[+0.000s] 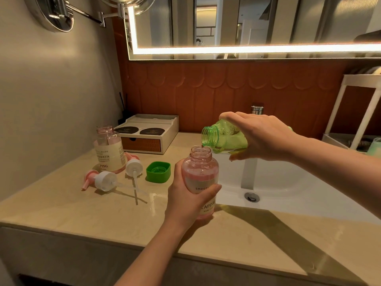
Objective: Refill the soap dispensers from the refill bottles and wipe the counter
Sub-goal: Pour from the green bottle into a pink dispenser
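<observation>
My left hand (185,200) grips a pink soap dispenser bottle (201,174), open-topped and upright at the counter's edge by the sink. Just above it my right hand (261,137) holds a green refill bottle (224,138) tipped on its side, its open mouth over the pink bottle's neck. A second pink dispenser bottle (110,149) stands open at the back left. Two white and pink pump heads (105,180) (134,167) lie on the counter with their tubes crossing. The green cap (158,171) of the refill bottle sits upside down beside them.
The beige stone counter (103,213) ends at a front edge near me. A white sink (278,182) with a chrome drain lies to the right, its faucet (257,109) behind my right hand. A white drawer box (148,133) stands against the orange wall. A white rack (354,112) stands far right.
</observation>
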A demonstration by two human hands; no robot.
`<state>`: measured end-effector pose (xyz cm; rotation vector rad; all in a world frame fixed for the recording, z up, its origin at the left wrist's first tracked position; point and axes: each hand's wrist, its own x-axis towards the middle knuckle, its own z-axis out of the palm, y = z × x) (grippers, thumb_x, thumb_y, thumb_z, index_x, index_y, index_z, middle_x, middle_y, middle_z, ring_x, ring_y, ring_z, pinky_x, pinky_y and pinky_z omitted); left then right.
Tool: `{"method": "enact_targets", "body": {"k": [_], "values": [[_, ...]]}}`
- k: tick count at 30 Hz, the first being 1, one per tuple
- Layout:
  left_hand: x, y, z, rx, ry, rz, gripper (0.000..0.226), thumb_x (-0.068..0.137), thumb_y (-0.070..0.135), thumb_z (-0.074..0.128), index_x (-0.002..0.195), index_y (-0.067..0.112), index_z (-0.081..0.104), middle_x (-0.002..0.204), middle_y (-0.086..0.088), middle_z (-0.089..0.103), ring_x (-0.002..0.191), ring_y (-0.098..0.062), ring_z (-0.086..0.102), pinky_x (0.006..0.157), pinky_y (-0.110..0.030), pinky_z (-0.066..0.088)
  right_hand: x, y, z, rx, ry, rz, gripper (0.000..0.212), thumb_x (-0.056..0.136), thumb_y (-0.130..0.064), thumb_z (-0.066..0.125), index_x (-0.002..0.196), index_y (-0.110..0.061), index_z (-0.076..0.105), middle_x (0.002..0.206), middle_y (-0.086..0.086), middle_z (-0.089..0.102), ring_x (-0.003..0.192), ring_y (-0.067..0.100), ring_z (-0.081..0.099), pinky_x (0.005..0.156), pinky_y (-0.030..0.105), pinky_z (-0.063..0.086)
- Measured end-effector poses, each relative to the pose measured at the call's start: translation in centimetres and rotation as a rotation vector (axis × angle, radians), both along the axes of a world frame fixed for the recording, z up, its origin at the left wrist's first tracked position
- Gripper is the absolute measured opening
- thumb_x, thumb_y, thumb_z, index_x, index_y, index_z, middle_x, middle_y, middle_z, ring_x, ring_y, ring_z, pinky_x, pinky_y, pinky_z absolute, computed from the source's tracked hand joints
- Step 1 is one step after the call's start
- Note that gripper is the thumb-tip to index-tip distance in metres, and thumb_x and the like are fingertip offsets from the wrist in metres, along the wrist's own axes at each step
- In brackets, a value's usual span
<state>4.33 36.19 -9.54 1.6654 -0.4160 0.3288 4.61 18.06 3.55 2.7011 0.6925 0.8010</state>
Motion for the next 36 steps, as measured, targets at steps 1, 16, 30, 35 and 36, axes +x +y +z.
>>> {"method": "enact_targets", "body": {"k": [1, 16, 30, 35, 36], "values": [[0.0, 0.0, 0.0, -0.001, 0.001, 0.0, 0.076, 0.063, 0.025, 0.082, 0.118, 0.041, 0.032, 0.109, 0.024, 0.05, 0.099, 0.001, 0.054, 0.07, -0.01, 0.05, 0.0, 0.1, -0.1, 0.017, 0.009, -0.005, 0.094, 0.068, -0.05, 0.074, 0.143, -0.022, 0.024, 0.128, 0.002, 0.054, 0.104, 0.023, 0.057, 0.071, 0.03, 0.049], [-0.1, 0.0, -0.1, 0.001, 0.001, 0.009, 0.075, 0.062, 0.026, 0.082, 0.118, 0.04, 0.035, 0.111, 0.021, 0.053, 0.102, 0.001, 0.055, 0.076, -0.016, 0.051, 0.4, 0.2, -3.3, 0.703, 0.257, 0.102, 0.085, 0.058, -0.044, 0.081, 0.127, -0.025, 0.036, 0.111, -0.003, 0.058, 0.099, 0.018, 0.058, 0.079, 0.034, 0.052], [-1.5, 2.6, 0.2, 0.031, -0.004, 0.082, 0.071, 0.062, 0.024, 0.084, 0.114, 0.041, 0.039, 0.111, 0.019, 0.055, 0.102, -0.001, 0.055, 0.081, -0.023, 0.05, 1.1, 4.5, -5.1, 1.172, 0.214, 0.182, 0.069, 0.068, -0.034, 0.079, 0.12, -0.018, 0.036, 0.096, -0.021, 0.051, 0.088, -0.008, 0.051, 0.072, 0.012, 0.041], [-2.0, 6.5, 0.0, 0.04, -0.003, 0.153, 0.075, 0.06, 0.025, 0.084, 0.118, 0.039, 0.039, 0.116, 0.014, 0.056, 0.107, -0.007, 0.056, 0.088, -0.03, 0.05, 1.7, 6.7, -5.3, 1.299, 0.185, 0.197, 0.069, 0.07, -0.032, 0.078, 0.121, -0.017, 0.035, 0.103, -0.011, 0.054, 0.091, 0.0, 0.055, 0.077, 0.017, 0.045], [-2.2, 7.4, 0.1, 0.044, -0.004, 0.173, 0.076, 0.061, 0.024, 0.084, 0.12, 0.039, 0.039, 0.118, 0.013, 0.055, 0.108, -0.008, 0.055, 0.089, -0.03, 0.049, 1.9, 7.2, -5.3, 1.319, 0.181, 0.2, 0.07, 0.07, -0.032, 0.078, 0.122, -0.016, 0.035, 0.106, -0.008, 0.054, 0.095, 0.007, 0.055, 0.081, 0.024, 0.046]]}}
